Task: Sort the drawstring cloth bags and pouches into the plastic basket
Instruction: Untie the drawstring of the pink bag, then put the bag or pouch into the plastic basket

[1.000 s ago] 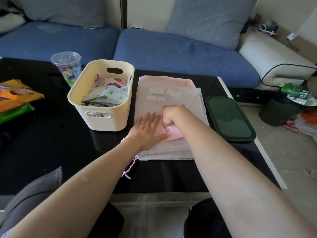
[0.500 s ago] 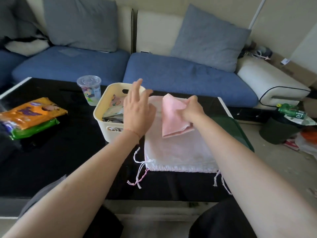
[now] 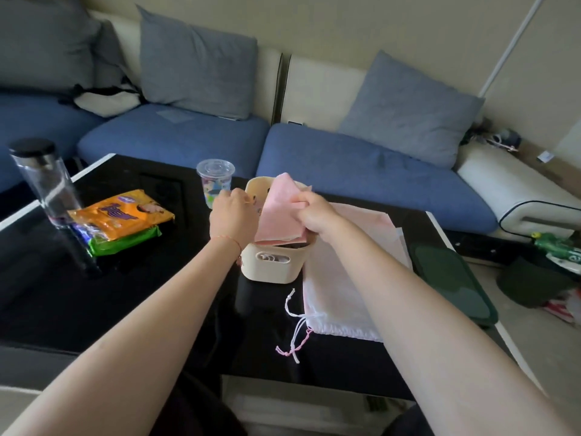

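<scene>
A cream plastic basket [image 3: 271, 269] stands on the black table [image 3: 125, 297] with printed cloth pouches inside, mostly hidden. My right hand [image 3: 317, 215] pinches a folded pink pouch [image 3: 279, 215] and holds it tilted over the basket's opening, its lower edge at the rim. My left hand [image 3: 231, 217] is at the basket's left rim with its fingers curled over it. To the right of the basket lies a flat stack of white and pale pink drawstring bags [image 3: 339, 297]. Their cords [image 3: 295, 336] trail towards me.
A lidded clear cup [image 3: 215, 180] stands just behind the basket's left side. Orange and green snack packs [image 3: 119, 220] and a clear bottle [image 3: 44, 184] are at the left. A dark green lid [image 3: 452, 278] lies by the table's right edge. A blue sofa [image 3: 345, 162] is behind.
My right hand has lifted the pink pouch off the stack and carried it left over the basket. My left hand came down from above onto the basket's left rim.
</scene>
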A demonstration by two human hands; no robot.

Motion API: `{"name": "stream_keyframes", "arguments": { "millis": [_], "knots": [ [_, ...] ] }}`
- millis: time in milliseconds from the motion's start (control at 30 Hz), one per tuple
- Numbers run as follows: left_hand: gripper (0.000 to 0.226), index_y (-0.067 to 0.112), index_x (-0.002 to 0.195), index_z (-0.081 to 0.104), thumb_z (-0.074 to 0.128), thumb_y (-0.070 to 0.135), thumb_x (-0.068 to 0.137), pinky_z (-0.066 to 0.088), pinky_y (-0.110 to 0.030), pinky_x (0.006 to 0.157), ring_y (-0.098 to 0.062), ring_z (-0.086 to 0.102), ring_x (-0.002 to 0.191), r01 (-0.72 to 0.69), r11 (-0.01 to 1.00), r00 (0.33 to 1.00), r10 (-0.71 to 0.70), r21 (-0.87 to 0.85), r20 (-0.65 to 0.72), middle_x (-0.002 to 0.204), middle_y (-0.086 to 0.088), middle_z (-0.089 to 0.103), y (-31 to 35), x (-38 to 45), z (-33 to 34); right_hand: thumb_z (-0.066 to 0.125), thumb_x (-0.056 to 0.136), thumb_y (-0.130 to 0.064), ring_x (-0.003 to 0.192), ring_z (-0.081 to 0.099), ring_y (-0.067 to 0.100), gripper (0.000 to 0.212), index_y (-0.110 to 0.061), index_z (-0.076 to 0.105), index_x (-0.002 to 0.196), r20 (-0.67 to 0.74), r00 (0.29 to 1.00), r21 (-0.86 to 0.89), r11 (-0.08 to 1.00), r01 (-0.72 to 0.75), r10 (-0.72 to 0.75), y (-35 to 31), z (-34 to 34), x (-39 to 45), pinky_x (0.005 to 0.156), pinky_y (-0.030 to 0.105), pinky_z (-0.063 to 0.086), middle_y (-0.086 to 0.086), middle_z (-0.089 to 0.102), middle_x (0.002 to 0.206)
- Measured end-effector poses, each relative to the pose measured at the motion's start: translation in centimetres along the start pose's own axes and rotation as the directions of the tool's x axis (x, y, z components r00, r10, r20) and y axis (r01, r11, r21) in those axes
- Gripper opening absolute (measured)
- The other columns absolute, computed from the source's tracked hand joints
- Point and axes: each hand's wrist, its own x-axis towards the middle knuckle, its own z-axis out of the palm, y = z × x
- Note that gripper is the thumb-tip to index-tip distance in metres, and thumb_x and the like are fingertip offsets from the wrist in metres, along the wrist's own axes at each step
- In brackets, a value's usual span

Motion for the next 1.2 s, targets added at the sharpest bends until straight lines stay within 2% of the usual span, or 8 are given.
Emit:
{"name": "stream_keyframes", "arguments": {
  "millis": [100, 233, 367, 433, 600, 700, 900, 1200],
  "knots": [
    [0.037, 0.011, 0.122, 0.062, 0.042, 0.005, 0.092, 0.039, -0.03, 0.092, -0.029, 0.052, 0.115, -0.202, 0.979, 0.972, 0.198, 0.021, 0.125, 0.127, -0.011, 0.053, 0.2, 1.2, -0.1, 0.055, 0.094, -0.02, 0.107, 0.052, 0.025, 0.027, -0.034, 0.057, 0.117, 0.097, 0.994, -0.089, 0.995, -0.041, 0.049, -0.6, 2.1, 1.5, 0.094, 0.031, 0.045, -0.001, 0.049, 0.122],
    [0.047, 0.008, 0.139, 0.043, 0.041, 0.011, 0.092, 0.044, -0.036, 0.098, -0.028, 0.049, 0.122, -0.254, 0.95, 0.889, 0.154, 0.184, 0.431, 0.139, -0.011, 0.046, -0.1, 3.4, 2.1, 0.051, 0.07, -0.056, 0.101, 0.058, 0.04, 0.051, -0.058, 0.05, 0.121, 0.121, 0.991, -0.29, 0.957, -0.023, 0.06, 2.8, 4.8, 7.5, 0.09, 0.053, 0.051, 0.015, 0.056, 0.119],
    [0.048, 0.01, 0.129, 0.05, 0.06, 0.031, 0.087, 0.048, -0.036, 0.091, -0.027, 0.055, 0.113, -0.371, 0.881, 0.822, 0.165, 0.294, 0.545, 0.125, -0.008, 0.053, 0.7, 4.5, 3.9, 0.043, 0.098, -0.037, 0.12, 0.048, 0.036, 0.035, -0.028, 0.054, 0.13, 0.075, 0.985, -0.73, 0.664, 0.162, -0.158, 0.6, 3.8, 3.6, 0.101, 0.045, 0.04, 0.014, 0.052, 0.127],
    [0.053, 0.013, 0.131, 0.048, 0.055, 0.038, 0.084, 0.047, -0.037, 0.091, -0.028, 0.053, 0.114, -0.399, 0.862, 0.8, 0.161, 0.311, 0.578, 0.127, -0.007, 0.051, 1.0, 4.6, 4.7, 0.041, 0.097, -0.041, 0.129, 0.035, 0.031, 0.035, -0.036, 0.053, 0.13, 0.038, 0.963, -0.801, 0.568, 0.189, -0.266, 1.1, 2.6, 3.9, 0.101, 0.045, 0.031, 0.008, 0.042, 0.133],
    [0.047, 0.013, 0.144, 0.028, 0.033, 0.026, 0.099, 0.041, -0.047, 0.096, -0.039, 0.042, 0.123, -0.532, 0.715, 0.796, 0.239, 0.453, 0.557, 0.141, -0.015, 0.037, 1.7, 4.6, 7.3, 0.042, 0.096, -0.018, 0.117, 0.04, 0.032, 0.03, -0.023, 0.055, 0.122, -0.118, 0.952, -0.741, 0.663, 0.105, -0.282, 4.2, -0.3, 4.7, 0.084, 0.036, 0.032, 0.008, 0.039, 0.125],
    [0.063, 0.029, 0.153, 0.007, 0.037, 0.036, 0.098, 0.022, -0.066, 0.107, -0.05, 0.005, 0.141, -0.639, 0.579, 0.717, 0.209, 0.506, 0.665, 0.156, -0.012, 0.008, 2.4, 3.7, 8.5, 0.032, 0.1, -0.02, 0.12, 0.045, 0.032, 0.032, -0.023, 0.048, 0.128, -0.055, 0.988, -0.614, 0.785, 0.083, -0.147, 5.3, -0.2, 4.6, 0.096, 0.041, 0.04, 0.008, 0.036, 0.135],
    [0.087, 0.044, 0.15, 0.003, 0.018, 0.078, 0.072, 0.009, -0.066, 0.11, -0.047, -0.007, 0.142, -0.394, 0.714, 0.757, -0.104, 0.579, 0.645, 0.16, -0.007, -0.004, 0.8, 3.9, 9.7, 0.031, 0.091, -0.011, 0.11, 0.048, 0.035, 0.028, -0.023, 0.042, 0.114, -0.009, 0.998, -0.615, 0.787, 0.039, -0.057, 5.2, -0.2, 5.1, 0.091, 0.045, 0.04, 0.007, 0.038, 0.13],
    [0.091, 0.033, 0.153, -0.002, 0.017, 0.083, 0.079, -0.006, -0.062, 0.114, -0.043, -0.003, 0.146, -0.382, 0.685, 0.751, -0.161, 0.62, 0.64, 0.161, -0.012, 0.002, 1.1, 4.0, 9.9, 0.022, 0.103, -0.037, 0.111, 0.05, 0.038, 0.034, -0.03, 0.036, 0.133, -0.012, 0.998, -0.423, 0.905, 0.047, -0.058, 6.2, 0.2, 5.7, 0.1, 0.052, 0.042, 0.013, 0.041, 0.128]
  ]
}}
